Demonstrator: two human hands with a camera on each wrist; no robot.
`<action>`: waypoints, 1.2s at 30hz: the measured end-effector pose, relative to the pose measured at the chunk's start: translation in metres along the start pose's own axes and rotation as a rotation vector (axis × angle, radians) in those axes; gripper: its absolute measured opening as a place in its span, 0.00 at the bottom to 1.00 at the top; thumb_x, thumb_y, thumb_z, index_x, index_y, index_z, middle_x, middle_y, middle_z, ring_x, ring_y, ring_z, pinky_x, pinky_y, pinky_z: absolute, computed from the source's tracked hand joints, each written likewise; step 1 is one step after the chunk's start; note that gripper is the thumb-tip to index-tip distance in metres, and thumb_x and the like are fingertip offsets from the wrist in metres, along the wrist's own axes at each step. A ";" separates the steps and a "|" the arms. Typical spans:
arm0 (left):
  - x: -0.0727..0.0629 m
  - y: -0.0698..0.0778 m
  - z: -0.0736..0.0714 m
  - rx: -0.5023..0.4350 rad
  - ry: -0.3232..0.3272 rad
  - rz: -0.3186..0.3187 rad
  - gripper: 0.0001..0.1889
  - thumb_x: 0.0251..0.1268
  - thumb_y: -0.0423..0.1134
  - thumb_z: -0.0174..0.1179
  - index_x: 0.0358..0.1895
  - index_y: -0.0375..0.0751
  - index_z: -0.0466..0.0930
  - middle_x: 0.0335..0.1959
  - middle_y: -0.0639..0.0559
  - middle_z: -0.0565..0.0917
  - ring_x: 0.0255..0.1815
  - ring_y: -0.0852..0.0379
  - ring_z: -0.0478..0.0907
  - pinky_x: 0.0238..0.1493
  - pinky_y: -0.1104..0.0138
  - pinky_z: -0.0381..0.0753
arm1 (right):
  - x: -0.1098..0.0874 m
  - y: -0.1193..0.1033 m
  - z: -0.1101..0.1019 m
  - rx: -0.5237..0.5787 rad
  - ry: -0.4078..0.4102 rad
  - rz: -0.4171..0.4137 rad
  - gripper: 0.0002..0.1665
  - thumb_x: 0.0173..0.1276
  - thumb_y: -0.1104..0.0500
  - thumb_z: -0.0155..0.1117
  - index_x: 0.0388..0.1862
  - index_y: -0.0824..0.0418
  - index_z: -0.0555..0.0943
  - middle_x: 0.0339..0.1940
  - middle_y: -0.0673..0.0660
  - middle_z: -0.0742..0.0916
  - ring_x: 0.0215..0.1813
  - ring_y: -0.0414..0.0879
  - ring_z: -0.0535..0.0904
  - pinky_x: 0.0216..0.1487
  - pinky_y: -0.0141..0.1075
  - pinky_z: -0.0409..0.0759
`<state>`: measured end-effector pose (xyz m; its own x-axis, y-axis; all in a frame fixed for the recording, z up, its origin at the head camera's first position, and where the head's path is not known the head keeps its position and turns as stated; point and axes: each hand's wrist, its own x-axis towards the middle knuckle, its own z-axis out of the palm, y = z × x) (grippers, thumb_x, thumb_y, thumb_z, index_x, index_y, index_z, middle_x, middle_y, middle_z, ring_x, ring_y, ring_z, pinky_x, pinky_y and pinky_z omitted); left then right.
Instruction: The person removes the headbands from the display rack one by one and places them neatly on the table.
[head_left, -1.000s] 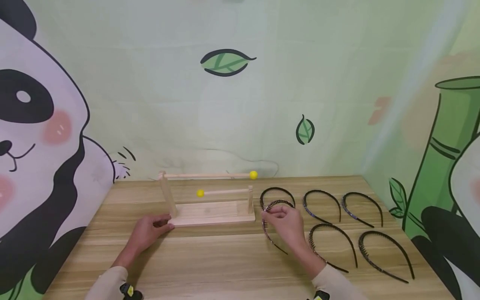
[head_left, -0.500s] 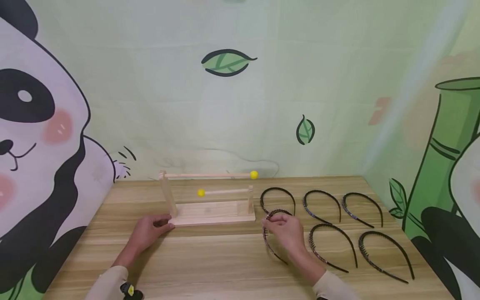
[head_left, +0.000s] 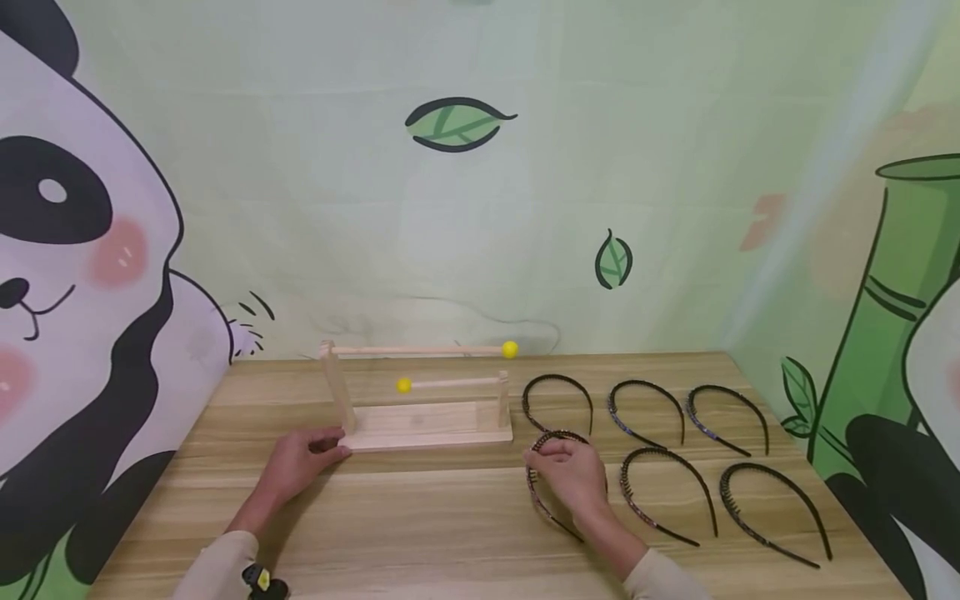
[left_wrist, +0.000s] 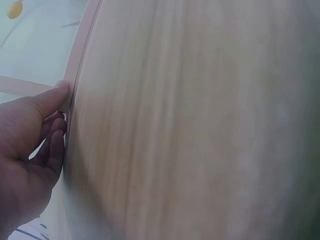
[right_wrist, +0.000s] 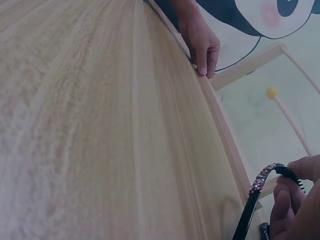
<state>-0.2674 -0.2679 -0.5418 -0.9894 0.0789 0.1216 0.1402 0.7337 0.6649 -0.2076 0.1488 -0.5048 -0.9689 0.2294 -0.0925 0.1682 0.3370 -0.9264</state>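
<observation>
My left hand (head_left: 296,462) holds the front left corner of a wooden rack (head_left: 420,427), thumb against the base's edge in the left wrist view. The rack has two uprights, each with a horizontal rod tipped by a yellow ball. To its right, my right hand (head_left: 576,477) pinches a black toothed headband (head_left: 536,496) near its top; sparkly decoration shows along the band (right_wrist: 261,178) in the right wrist view. The hand hides part of this headband, and I cannot tell whether it touches the table.
Several more black headbands lie on the wooden table (head_left: 420,533) at the right, in two rows. The nearest are one behind the right hand (head_left: 555,377) and one just right of it (head_left: 628,492). A panda-printed cloth backdrop (head_left: 465,250) rises behind the table.
My right hand has moved down and towards me with the headband, away from the one lying behind it. The left hand stays at the rack's corner.
</observation>
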 end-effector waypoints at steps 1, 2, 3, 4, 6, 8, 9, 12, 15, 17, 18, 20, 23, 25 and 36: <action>0.000 0.000 0.000 0.001 -0.001 -0.002 0.19 0.65 0.43 0.71 0.55 0.37 0.87 0.51 0.42 0.89 0.46 0.53 0.82 0.47 0.59 0.80 | 0.000 0.001 0.000 -0.001 0.000 0.002 0.18 0.57 0.49 0.81 0.37 0.61 0.87 0.32 0.52 0.90 0.35 0.45 0.84 0.37 0.37 0.79; 0.000 0.000 0.000 0.002 -0.002 -0.002 0.19 0.66 0.43 0.71 0.56 0.37 0.87 0.51 0.43 0.89 0.46 0.54 0.82 0.47 0.60 0.80 | 0.000 0.002 0.000 0.001 -0.001 0.005 0.18 0.58 0.49 0.81 0.37 0.61 0.87 0.32 0.52 0.90 0.35 0.45 0.84 0.37 0.36 0.79; 0.000 0.000 0.000 0.001 -0.003 -0.001 0.19 0.66 0.43 0.71 0.56 0.37 0.87 0.51 0.43 0.89 0.46 0.54 0.82 0.47 0.60 0.80 | 0.000 0.002 0.000 0.003 0.000 0.005 0.18 0.58 0.49 0.81 0.37 0.61 0.87 0.32 0.52 0.90 0.35 0.44 0.84 0.37 0.36 0.80; 0.000 0.000 0.000 -0.001 -0.003 -0.002 0.19 0.66 0.43 0.71 0.56 0.37 0.87 0.51 0.42 0.89 0.46 0.54 0.82 0.47 0.60 0.80 | 0.000 0.003 0.000 0.005 -0.001 0.006 0.19 0.58 0.49 0.81 0.38 0.62 0.87 0.33 0.53 0.90 0.35 0.44 0.84 0.37 0.36 0.80; 0.000 0.000 0.000 -0.005 -0.002 -0.008 0.19 0.65 0.43 0.71 0.56 0.37 0.87 0.51 0.43 0.89 0.46 0.54 0.82 0.47 0.61 0.80 | 0.000 0.003 0.000 0.017 -0.001 0.009 0.20 0.58 0.49 0.81 0.38 0.63 0.87 0.33 0.53 0.90 0.35 0.44 0.84 0.37 0.36 0.80; 0.000 0.000 0.000 -0.011 0.001 -0.010 0.19 0.65 0.44 0.71 0.55 0.37 0.87 0.51 0.43 0.89 0.46 0.54 0.82 0.47 0.61 0.79 | 0.001 0.004 0.000 0.019 0.001 0.011 0.20 0.58 0.48 0.81 0.38 0.63 0.87 0.32 0.53 0.90 0.35 0.44 0.84 0.37 0.36 0.80; 0.000 0.000 0.000 -0.014 0.002 -0.010 0.19 0.65 0.43 0.71 0.55 0.37 0.87 0.50 0.43 0.89 0.45 0.54 0.82 0.46 0.61 0.79 | 0.001 0.004 0.000 0.018 0.002 0.011 0.20 0.58 0.48 0.81 0.38 0.63 0.87 0.32 0.53 0.90 0.35 0.44 0.84 0.38 0.36 0.80; 0.000 0.001 0.000 -0.019 0.002 -0.007 0.19 0.65 0.43 0.71 0.55 0.36 0.87 0.50 0.42 0.89 0.45 0.54 0.82 0.46 0.61 0.79 | 0.002 0.005 0.001 0.015 -0.001 0.019 0.20 0.58 0.48 0.81 0.37 0.62 0.87 0.32 0.53 0.90 0.35 0.45 0.84 0.37 0.36 0.79; -0.001 0.001 -0.001 -0.023 0.000 -0.005 0.20 0.65 0.43 0.71 0.56 0.36 0.87 0.51 0.42 0.89 0.45 0.54 0.82 0.45 0.62 0.80 | 0.003 0.007 0.002 0.004 -0.005 0.033 0.19 0.58 0.48 0.81 0.37 0.61 0.88 0.33 0.53 0.89 0.36 0.45 0.83 0.38 0.37 0.79; -0.001 0.001 -0.001 -0.024 -0.004 -0.003 0.20 0.65 0.43 0.71 0.56 0.36 0.87 0.51 0.42 0.89 0.45 0.54 0.82 0.45 0.62 0.80 | 0.002 0.007 0.002 -0.004 -0.009 0.042 0.19 0.59 0.47 0.80 0.38 0.60 0.88 0.32 0.52 0.89 0.36 0.46 0.83 0.38 0.37 0.78; -0.001 0.002 -0.001 -0.024 -0.004 -0.006 0.20 0.65 0.43 0.71 0.56 0.36 0.87 0.51 0.42 0.89 0.45 0.55 0.83 0.45 0.63 0.80 | 0.002 0.008 0.002 -0.006 -0.011 0.048 0.19 0.59 0.47 0.80 0.38 0.60 0.88 0.32 0.52 0.89 0.36 0.45 0.83 0.38 0.37 0.78; -0.001 0.002 -0.001 -0.024 -0.006 -0.015 0.20 0.65 0.43 0.72 0.56 0.37 0.87 0.51 0.42 0.89 0.45 0.55 0.83 0.45 0.63 0.80 | 0.002 0.008 0.003 -0.008 -0.018 0.052 0.19 0.59 0.47 0.80 0.38 0.60 0.88 0.32 0.51 0.90 0.36 0.45 0.83 0.37 0.37 0.78; 0.000 0.001 0.000 -0.016 -0.008 -0.016 0.20 0.66 0.44 0.71 0.56 0.37 0.87 0.52 0.42 0.88 0.45 0.55 0.82 0.45 0.63 0.80 | 0.003 0.009 0.004 0.000 -0.034 0.050 0.18 0.60 0.48 0.79 0.39 0.61 0.87 0.31 0.51 0.90 0.34 0.44 0.84 0.36 0.37 0.79; 0.001 0.000 0.000 -0.015 -0.006 -0.013 0.19 0.65 0.43 0.72 0.56 0.37 0.87 0.52 0.42 0.89 0.45 0.55 0.82 0.46 0.63 0.80 | 0.003 0.009 0.004 0.006 -0.045 0.046 0.18 0.61 0.49 0.79 0.40 0.61 0.87 0.32 0.51 0.90 0.34 0.44 0.84 0.36 0.36 0.79; 0.002 -0.002 0.000 0.001 -0.004 0.012 0.19 0.65 0.43 0.72 0.55 0.36 0.87 0.50 0.43 0.89 0.44 0.55 0.83 0.45 0.61 0.80 | 0.002 0.011 0.002 0.001 -0.110 0.049 0.22 0.64 0.51 0.76 0.49 0.64 0.84 0.36 0.52 0.91 0.35 0.44 0.85 0.38 0.36 0.79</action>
<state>-0.2695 -0.2692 -0.5434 -0.9878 0.0909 0.1266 0.1524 0.7334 0.6625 -0.2083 0.1510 -0.5159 -0.9736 0.1438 -0.1774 0.2159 0.3267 -0.9201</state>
